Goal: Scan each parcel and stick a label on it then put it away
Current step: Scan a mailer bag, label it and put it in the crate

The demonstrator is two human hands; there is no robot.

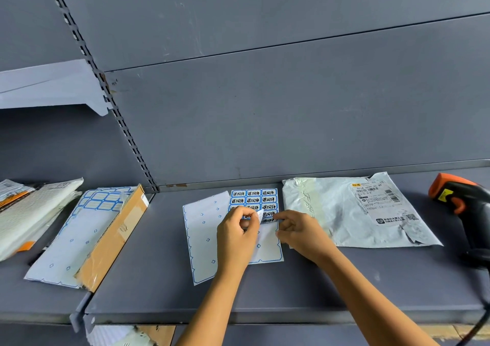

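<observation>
peeling a label (260,215) off the sticker sheet (253,199), we pinch its lifted corner in our left hand (237,230) while our right hand (299,230) pinches the sheet's edge with curled fingers. next it likely needs pressing onto the grey parcel (344,221), lying just right of the sheet.

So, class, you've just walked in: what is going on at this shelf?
A person is peeling a label off the sticker sheet with the left hand, while the right hand holds the sheet's edge. The pale parcel lies just right of it, with no blue label on it yet. The scanner rests at the far right.
</observation>
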